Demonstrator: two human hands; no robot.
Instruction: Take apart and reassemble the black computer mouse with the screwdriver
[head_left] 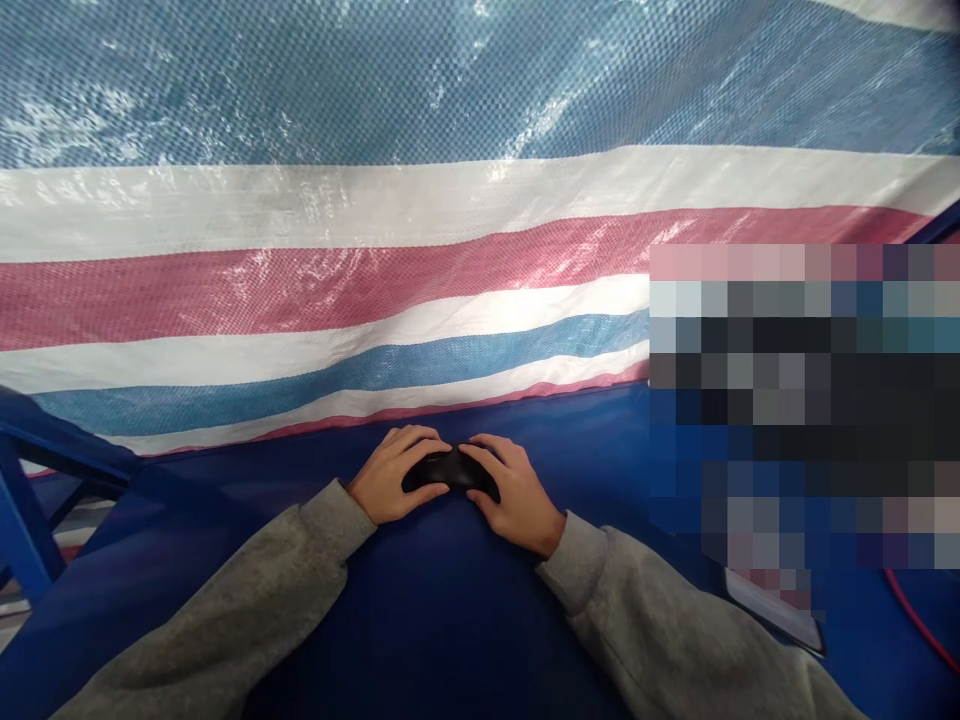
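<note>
A smooth black elongated object with rounded ends (pixel 448 470) lies on the blue surface, in the middle of the head view. Its exact kind does not show. My left hand (pixel 397 475) grips its left end, thumb along the near side and fingers over the far side. The right end is gripped the same way by my right hand (pixel 515 490). Both ends are partly hidden under the fingers, and the middle shows between my hands.
Behind the blue surface (pixel 442 620) hangs a striped woven plastic sheet (pixel 337 290). Blue metal bars (pixel 30 520) stand at the left. A flat pale-edged item (pixel 776 610) lies at the right, near a red cable (pixel 919 620). A large area there is pixelated.
</note>
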